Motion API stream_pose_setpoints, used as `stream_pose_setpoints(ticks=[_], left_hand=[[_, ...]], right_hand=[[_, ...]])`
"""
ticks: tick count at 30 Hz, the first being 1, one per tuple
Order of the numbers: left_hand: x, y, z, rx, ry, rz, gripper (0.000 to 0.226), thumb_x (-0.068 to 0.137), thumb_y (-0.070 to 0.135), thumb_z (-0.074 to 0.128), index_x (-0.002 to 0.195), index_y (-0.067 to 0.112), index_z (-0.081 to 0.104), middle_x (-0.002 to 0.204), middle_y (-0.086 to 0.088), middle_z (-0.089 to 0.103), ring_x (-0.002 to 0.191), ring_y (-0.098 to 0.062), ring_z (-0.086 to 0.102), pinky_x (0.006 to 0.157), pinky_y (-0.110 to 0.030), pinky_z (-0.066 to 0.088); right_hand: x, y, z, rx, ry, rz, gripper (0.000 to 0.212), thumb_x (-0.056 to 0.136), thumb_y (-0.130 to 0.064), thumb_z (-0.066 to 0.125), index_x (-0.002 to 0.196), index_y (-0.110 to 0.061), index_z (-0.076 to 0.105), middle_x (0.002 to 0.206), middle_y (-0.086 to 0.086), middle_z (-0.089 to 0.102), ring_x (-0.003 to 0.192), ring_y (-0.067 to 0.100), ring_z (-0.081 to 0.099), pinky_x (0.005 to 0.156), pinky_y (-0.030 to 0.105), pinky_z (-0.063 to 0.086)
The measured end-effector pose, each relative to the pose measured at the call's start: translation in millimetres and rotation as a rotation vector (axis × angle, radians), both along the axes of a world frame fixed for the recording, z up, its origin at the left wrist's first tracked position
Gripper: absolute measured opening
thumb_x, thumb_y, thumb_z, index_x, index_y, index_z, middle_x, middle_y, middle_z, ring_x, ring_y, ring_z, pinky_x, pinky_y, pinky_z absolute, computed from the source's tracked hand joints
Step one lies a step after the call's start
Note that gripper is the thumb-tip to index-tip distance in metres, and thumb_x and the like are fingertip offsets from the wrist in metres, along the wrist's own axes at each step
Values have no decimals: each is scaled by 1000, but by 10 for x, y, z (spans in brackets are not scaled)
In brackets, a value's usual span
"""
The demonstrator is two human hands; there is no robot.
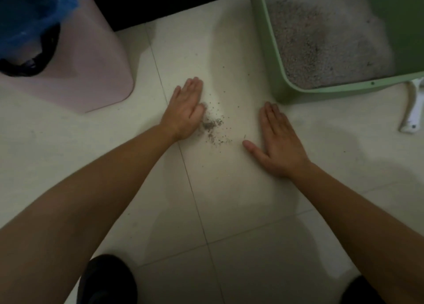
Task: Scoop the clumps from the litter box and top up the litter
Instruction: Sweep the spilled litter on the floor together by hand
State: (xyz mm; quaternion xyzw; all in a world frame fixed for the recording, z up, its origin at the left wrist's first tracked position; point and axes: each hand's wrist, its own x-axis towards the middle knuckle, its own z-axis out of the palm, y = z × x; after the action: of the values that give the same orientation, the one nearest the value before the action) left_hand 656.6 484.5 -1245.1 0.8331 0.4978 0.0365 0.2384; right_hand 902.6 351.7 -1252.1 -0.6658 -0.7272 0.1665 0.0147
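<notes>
A green litter box (270,58) stands at the upper right, filled with grey-pink litter (321,42). On the white tile floor in front of it lies a small heap of spilled litter grains (212,126). My left hand (187,110) rests flat on its edge right beside the heap, fingers straight and together. My right hand (278,143) lies palm down on the floor to the right of the heap, fingers stretched, thumb pointing left. Neither hand holds anything. A white scoop handle (413,111) lies on the floor right of the box.
A pink bin (91,70) with a blue bag liner (29,17) stands at the upper left. A black baseboard (169,3) runs along the top. My dark shoes (110,280) show at the bottom edge. Loose grains dot the tiles around the heap.
</notes>
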Motion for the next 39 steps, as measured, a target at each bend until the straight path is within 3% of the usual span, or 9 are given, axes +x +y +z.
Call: stream_pose_setpoints(ticks=[7,9,12,16,21,25,29,34,39], left_hand=[[28,-653,8,-18,-90,-336,64,96,33,21,153,5,14,161,-11,13,150,-17,5,122,-36,5],[-56,-735,54,4,-166,-248,62,97,29,27,153,5,15,161,-10,13,150,-16,6,122,-35,8],[-235,-812,87,118,-250,132,62,96,25,27,153,3,16,160,-8,14,149,-18,9,122,-34,8],[-608,-909,-9,46,-201,561,62,96,28,21,154,8,10,162,-7,8,149,-12,4,121,-30,-1],[-628,-873,-64,63,-80,563,65,95,30,17,154,7,6,162,-10,4,149,-14,0,120,-28,-7],[-141,-942,-103,50,-16,345,69,93,36,10,153,3,2,162,-14,0,149,-18,-6,120,-32,-10],[244,-1005,-152,40,55,160,71,91,39,8,154,6,-3,162,-10,-7,148,-15,-15,120,-35,-10],[237,-1038,-27,-16,-119,-12,69,94,36,18,153,8,-3,162,-9,-7,148,-15,-12,121,-31,-4],[-235,-987,-24,55,-181,456,67,90,25,24,153,3,13,161,-13,11,149,-22,8,121,-30,3]], right_hand=[[-53,298,-88,12,-18,-49,92,94,-72,14,157,-6,-1,165,12,-5,152,21,-6,124,41,4],[-87,450,-77,14,-7,-25,92,94,-72,14,157,-7,-2,165,11,-5,152,20,-7,124,40,2],[-215,686,-23,-5,-3,34,93,93,-73,12,156,-6,-4,165,11,-8,151,20,-10,124,38,-1],[-669,657,-13,7,16,243,95,92,-74,11,156,-4,-2,164,14,-7,151,23,-11,124,39,-1],[-1001,461,-45,34,73,384,88,96,-67,16,156,-5,1,165,12,-4,152,20,-9,124,38,1],[-563,393,-10,57,146,172,82,97,-60,16,156,-4,5,165,13,0,152,21,-6,124,37,0],[7,259,-30,26,40,30,81,97,-57,16,156,-4,3,164,15,0,152,23,-5,123,34,-4],[-123,188,-17,33,-21,78,87,95,-63,16,156,-2,5,164,18,-2,152,26,-7,123,38,-3],[-700,171,-44,37,-22,218,89,95,-66,14,156,-2,3,164,15,-5,151,25,-10,123,42,2]])
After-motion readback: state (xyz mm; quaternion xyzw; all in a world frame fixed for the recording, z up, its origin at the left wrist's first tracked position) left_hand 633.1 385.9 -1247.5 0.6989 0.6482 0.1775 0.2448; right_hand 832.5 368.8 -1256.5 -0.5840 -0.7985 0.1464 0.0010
